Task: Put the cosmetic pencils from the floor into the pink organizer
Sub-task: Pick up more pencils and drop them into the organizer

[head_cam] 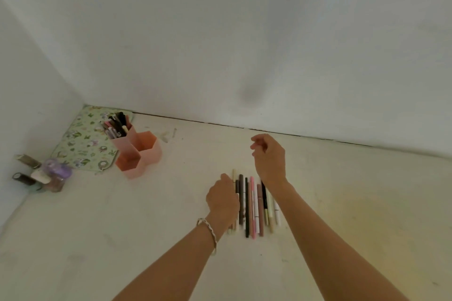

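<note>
Two bare forearms stretched up from the bottom edge of the view, the left one wearing a braided bracelet (209,232). The left hand (221,199) lay knuckles-up on the left edge of a row of cosmetic pencils (254,205). Its fingers were bent down over the outermost ones, but the fingertips were hidden under the hand, so I could not tell whether it pinched any. The right hand (269,156) hung just beyond the far end of the row, fingers loosely curled, with nothing visible in it.

About a dozen pencils lay side by side on the floor (146,232), roughly parallel and touching or nearly so. The pink organizer (140,154) stood well apart to the left, near the corner of the wall, beside or partly on a floral pouch (83,140). Its rear compartment held a bunch of pencils (117,124); the two front compartments looked empty. A few small bottles (41,175) clustered farther left.

Judging by this, the rear compartment may count as work done, but the whole row on the floor was left to move. None was yet lifted clear.
</note>
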`<move>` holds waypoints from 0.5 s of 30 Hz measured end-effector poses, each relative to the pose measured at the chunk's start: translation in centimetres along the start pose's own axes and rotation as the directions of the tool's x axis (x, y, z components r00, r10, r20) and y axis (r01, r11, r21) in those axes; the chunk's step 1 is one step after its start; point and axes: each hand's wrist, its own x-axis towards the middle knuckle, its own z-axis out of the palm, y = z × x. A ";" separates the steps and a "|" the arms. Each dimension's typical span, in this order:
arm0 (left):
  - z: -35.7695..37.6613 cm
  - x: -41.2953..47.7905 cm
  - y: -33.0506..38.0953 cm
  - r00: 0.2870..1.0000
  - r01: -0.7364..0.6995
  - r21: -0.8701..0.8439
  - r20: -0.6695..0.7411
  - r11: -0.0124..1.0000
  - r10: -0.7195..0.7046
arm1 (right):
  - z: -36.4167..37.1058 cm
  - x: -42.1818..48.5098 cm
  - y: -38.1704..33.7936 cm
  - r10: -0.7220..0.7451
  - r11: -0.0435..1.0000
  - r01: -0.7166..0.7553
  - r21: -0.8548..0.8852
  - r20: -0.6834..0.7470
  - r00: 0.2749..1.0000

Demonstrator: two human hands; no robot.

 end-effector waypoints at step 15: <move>-14.2 1.7 -4.0 0.920 -0.279 -0.502 -0.384 0.818 0.078 | 4.2 -0.2 2.8 0.149 0.532 0.202 -0.822 0.326 0.933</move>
